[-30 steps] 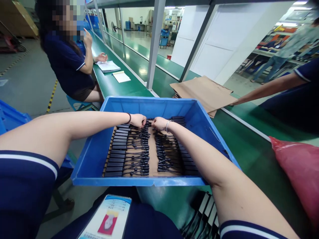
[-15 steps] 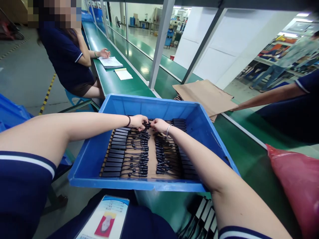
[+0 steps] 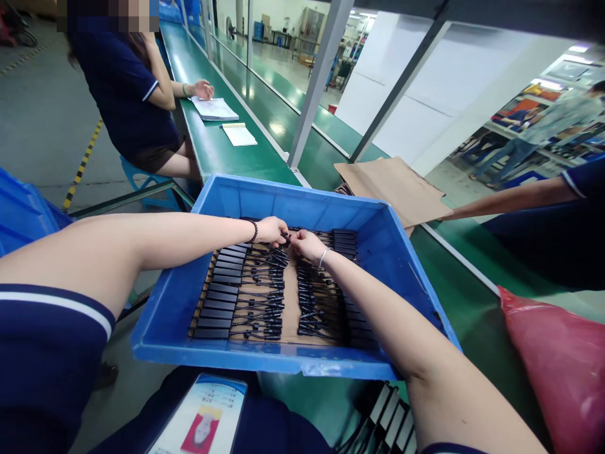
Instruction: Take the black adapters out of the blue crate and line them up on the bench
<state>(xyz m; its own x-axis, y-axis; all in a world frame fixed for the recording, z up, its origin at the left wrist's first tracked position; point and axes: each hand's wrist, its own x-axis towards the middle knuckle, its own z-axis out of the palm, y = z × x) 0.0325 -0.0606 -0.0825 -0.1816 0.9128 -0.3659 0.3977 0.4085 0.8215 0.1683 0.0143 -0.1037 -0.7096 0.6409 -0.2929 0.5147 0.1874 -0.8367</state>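
Observation:
A blue bin holds black rectangular modules in a column at its left and more modules at its right. Their black cables run inward over brown cardboard. Toward the bin's far side, my left hand is closed on small black cable connectors. Close beside it, my right hand pinches at the same bunch; its fingertips nearly meet the left ones, and what lies between them is too small to make out.
Cardboard sheets lie beyond the bin, touched by a person's hand at the right. A red bag is at the right. More modules lie below the bin. Another person sits at the green bench, by papers.
The view has shifted slightly. Both hands remain together at the connectors, with the fingers moved a little. The person's hand at the right still touches the cardboard.

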